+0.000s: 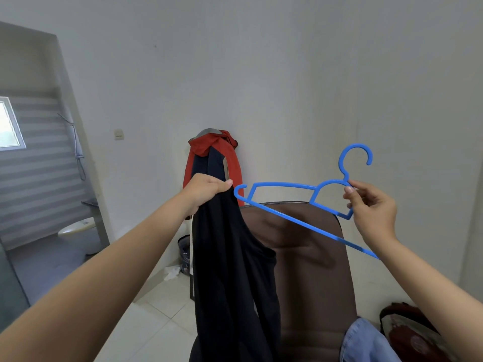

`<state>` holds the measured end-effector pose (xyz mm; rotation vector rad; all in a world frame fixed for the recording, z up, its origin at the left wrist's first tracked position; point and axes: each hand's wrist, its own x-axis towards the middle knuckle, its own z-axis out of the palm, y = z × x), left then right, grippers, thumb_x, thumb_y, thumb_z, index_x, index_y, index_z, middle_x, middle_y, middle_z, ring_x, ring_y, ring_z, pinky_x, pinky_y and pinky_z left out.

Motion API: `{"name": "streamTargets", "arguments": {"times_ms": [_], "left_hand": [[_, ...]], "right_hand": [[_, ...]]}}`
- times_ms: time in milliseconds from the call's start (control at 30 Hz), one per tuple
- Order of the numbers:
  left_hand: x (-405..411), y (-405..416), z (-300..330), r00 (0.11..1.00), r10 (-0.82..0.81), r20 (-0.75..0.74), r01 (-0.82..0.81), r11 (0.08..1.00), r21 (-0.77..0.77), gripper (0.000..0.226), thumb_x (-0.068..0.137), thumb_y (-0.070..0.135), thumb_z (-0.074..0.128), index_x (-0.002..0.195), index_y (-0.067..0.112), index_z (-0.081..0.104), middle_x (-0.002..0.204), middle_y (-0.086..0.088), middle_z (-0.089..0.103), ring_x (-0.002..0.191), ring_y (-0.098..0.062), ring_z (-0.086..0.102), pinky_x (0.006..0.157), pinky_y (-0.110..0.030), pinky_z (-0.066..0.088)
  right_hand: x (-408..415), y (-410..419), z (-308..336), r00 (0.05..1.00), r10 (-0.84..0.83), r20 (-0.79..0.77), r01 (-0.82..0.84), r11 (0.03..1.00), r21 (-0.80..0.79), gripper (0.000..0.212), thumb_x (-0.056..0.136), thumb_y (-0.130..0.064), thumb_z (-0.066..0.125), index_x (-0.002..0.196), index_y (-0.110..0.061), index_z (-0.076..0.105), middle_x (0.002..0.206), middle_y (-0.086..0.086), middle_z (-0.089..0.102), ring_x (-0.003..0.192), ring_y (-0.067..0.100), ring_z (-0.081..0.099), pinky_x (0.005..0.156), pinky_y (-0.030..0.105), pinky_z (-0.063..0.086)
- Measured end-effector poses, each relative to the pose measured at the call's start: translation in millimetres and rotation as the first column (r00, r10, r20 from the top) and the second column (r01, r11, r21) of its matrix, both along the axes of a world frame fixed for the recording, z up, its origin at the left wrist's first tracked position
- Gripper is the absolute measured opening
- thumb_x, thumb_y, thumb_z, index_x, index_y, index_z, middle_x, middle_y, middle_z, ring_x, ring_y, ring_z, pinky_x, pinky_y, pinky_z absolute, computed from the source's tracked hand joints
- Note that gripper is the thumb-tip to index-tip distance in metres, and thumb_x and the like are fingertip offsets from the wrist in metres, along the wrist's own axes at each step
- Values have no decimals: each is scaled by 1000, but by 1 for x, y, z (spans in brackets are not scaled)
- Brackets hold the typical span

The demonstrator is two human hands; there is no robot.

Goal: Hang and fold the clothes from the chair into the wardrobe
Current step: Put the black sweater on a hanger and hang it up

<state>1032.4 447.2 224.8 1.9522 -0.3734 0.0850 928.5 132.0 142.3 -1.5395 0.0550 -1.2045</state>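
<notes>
Now left hand grip clenching black garment, right hand grip pinching blue hanger, above brown chair

1. Open air is left between the left hand and right hand — crossed only by the blue hanger.
2. Below, passage is blocked by the brown chair back and the hanging dark garment.

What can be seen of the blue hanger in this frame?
The blue hanger looks like moulded plastic, with an open hook on top, a curved shoulder bar, a straight lower bar and a small upturned tip at its left end. It is held in the air, tilted down to the right, above the brown chair. The right hand pinches it near the neck. No garment hangs on it.
</notes>
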Motion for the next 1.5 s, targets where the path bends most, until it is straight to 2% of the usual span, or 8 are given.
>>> {"name": "streamTargets", "arguments": {"times_ms": [267,433,567,767,933,1067,1400,1500], "left_hand": [[-8,-2,8,1000,-21,-15,20,999,-33,28,78,39,75,90,14,74,109,-5,69,111,-24,60,104,-42,43],[-11,1,12,1000,-28,5,28,999,-38,27,78,41,74,88,16,75,106,-5,70,109,-24,61,103,-43,44],[-15,1,13,997,-50,52,51,999,-17,22,84,35,69,83,14,74,97,-2,71,104,-20,63,103,-40,45],[-16,-1,10,991,-106,78,105,994,28,22,86,32,68,87,12,76,93,-1,72,103,-20,63,103,-41,45],[-16,-3,8,989,-124,75,122,992,31,23,86,32,67,87,11,76,91,0,71,104,-21,63,104,-42,44],[-14,3,8,993,-103,57,104,995,1,24,84,37,69,82,14,76,95,-3,71,111,-27,61,105,-45,43],[-16,6,10,992,-126,10,125,992,25,28,80,43,71,88,17,77,108,-5,71,115,-26,59,107,-45,40],[-17,8,11,992,-125,6,125,992,25,28,78,44,72,86,17,77,107,-6,71,114,-26,60,107,-45,40]], "right_hand": [[-4,7,15,995,-81,64,84,995,-53,17,91,-17,62,102,-28,68,79,-9,67,65,1,59,64,11,48],[-3,9,18,997,-54,62,59,994,-89,16,91,-15,62,101,-26,68,78,-8,67,66,13,59,65,22,51],[-1,6,15,998,-40,53,44,996,-82,15,91,-14,62,102,-22,69,77,-9,67,64,10,59,64,16,51],[2,12,11,996,-63,62,68,994,-84,16,91,-15,62,100,-27,68,79,-12,67,65,5,60,66,18,50],[4,17,13,990,-101,93,109,991,-79,16,91,-17,62,101,-28,68,79,-9,67,66,1,58,65,13,46],[4,12,13,987,-128,102,135,989,-65,15,91,-16,62,103,-22,69,79,-8,66,66,-6,57,64,8,43],[8,10,11,974,-193,118,207,970,-128,16,91,-16,62,105,-15,71,86,0,67,72,3,57,65,9,44],[9,7,12,971,-207,121,222,967,-126,17,91,-16,62,105,-15,71,87,0,68,71,-1,56,65,9,43]]}}
